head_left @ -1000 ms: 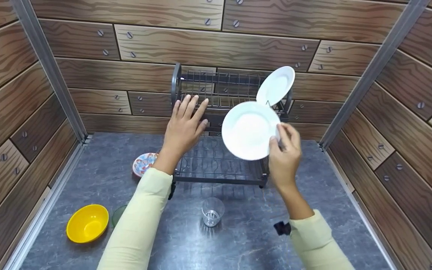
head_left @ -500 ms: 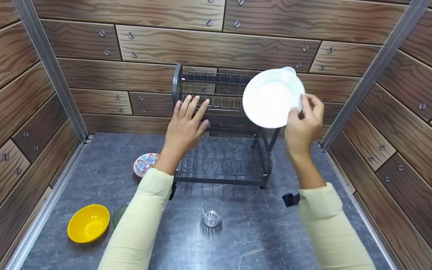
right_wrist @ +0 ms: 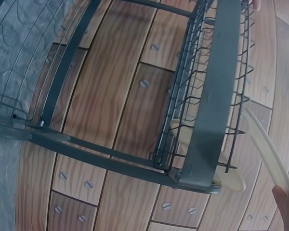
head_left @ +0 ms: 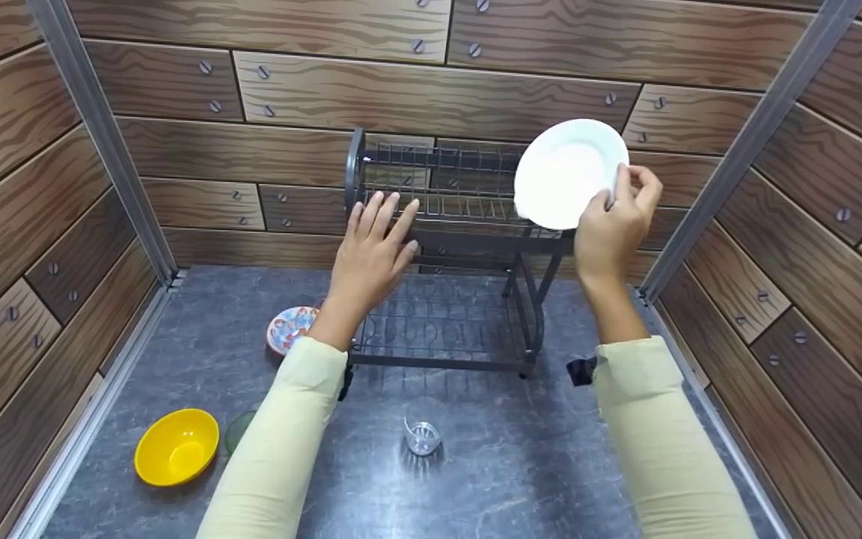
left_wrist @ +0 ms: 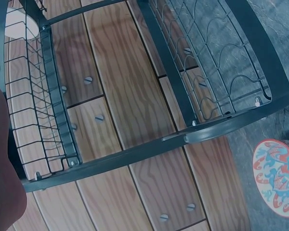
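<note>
My right hand pinches a white plate by its right edge, above the right end of the black dish rack. In the right wrist view the held plate is edge-on, just apart from the rack's upper wires. A second white plate stands in the upper tier there; the held one covers it in the head view. My left hand lies with fingers straight at the front bar of the upper tier, towards the left. Part of that hand shows at the left wrist view's edge.
A clear glass stands in front of the rack. On the left are a yellow bowl, a greenish glass dish partly behind the left sleeve, and a red-and-blue patterned dish. Wood-patterned walls enclose the grey surface.
My right hand has carried the white plate up and to the right, from in front of the rack to over its right end. The left hand has stayed in place.
</note>
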`<action>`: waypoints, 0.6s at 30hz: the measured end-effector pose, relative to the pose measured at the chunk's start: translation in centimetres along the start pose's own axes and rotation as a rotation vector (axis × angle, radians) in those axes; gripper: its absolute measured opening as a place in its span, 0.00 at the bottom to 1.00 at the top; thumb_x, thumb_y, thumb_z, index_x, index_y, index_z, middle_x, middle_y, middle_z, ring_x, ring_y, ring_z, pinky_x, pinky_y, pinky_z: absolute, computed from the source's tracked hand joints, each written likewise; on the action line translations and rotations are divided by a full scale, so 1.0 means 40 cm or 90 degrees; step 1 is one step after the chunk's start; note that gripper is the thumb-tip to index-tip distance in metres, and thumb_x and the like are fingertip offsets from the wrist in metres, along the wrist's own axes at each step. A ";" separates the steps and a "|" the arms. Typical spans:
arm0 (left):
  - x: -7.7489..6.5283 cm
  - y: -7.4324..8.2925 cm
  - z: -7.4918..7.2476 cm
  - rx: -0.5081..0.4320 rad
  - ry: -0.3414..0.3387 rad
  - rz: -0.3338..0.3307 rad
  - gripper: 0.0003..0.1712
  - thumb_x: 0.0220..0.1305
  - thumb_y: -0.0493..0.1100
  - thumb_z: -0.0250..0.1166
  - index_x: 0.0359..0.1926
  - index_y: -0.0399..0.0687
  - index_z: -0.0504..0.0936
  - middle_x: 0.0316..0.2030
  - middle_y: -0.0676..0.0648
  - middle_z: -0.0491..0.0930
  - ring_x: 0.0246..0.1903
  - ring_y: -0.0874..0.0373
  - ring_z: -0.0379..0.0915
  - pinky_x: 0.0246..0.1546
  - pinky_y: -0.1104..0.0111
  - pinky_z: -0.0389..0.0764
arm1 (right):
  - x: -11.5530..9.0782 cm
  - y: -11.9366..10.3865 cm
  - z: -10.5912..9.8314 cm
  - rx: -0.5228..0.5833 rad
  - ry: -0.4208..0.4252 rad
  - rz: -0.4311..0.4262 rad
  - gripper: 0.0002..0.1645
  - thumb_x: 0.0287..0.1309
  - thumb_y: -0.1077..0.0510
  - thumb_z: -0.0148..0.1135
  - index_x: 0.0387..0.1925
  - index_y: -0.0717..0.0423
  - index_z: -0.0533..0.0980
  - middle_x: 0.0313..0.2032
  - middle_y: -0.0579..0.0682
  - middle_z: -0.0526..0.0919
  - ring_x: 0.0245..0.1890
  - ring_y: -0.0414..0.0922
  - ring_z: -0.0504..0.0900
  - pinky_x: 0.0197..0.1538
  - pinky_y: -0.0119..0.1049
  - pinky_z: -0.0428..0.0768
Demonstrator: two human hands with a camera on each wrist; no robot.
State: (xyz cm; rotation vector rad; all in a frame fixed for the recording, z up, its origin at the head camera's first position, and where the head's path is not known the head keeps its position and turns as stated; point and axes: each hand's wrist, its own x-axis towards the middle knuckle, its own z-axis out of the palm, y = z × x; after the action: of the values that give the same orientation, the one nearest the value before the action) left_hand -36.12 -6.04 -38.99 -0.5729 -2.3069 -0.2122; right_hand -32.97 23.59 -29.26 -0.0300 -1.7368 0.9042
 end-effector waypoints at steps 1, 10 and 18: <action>0.000 0.000 0.000 0.000 0.001 0.000 0.33 0.73 0.58 0.42 0.75 0.62 0.49 0.72 0.47 0.51 0.73 0.50 0.38 0.73 0.56 0.34 | 0.001 0.002 0.004 -0.006 0.002 -0.006 0.23 0.56 0.73 0.50 0.54 0.70 0.75 0.51 0.59 0.70 0.44 0.47 0.74 0.48 0.28 0.75; -0.002 0.000 0.001 0.000 -0.005 0.002 0.33 0.73 0.58 0.42 0.75 0.62 0.49 0.72 0.46 0.51 0.73 0.50 0.38 0.73 0.56 0.35 | -0.014 0.001 0.044 -0.058 0.014 -0.087 0.21 0.59 0.70 0.49 0.53 0.69 0.77 0.51 0.59 0.72 0.42 0.49 0.77 0.44 0.37 0.79; 0.001 0.000 -0.001 -0.001 0.007 0.003 0.32 0.73 0.58 0.43 0.75 0.61 0.51 0.72 0.46 0.53 0.73 0.50 0.40 0.73 0.55 0.36 | -0.022 -0.003 0.072 -0.074 -0.009 -0.085 0.19 0.61 0.69 0.49 0.52 0.68 0.77 0.51 0.58 0.71 0.41 0.51 0.77 0.43 0.40 0.78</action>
State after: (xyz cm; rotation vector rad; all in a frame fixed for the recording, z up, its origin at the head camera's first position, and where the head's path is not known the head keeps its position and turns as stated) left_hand -36.13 -6.05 -38.95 -0.5768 -2.2953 -0.2140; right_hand -34.99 21.51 -30.15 0.0163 -1.7798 0.7070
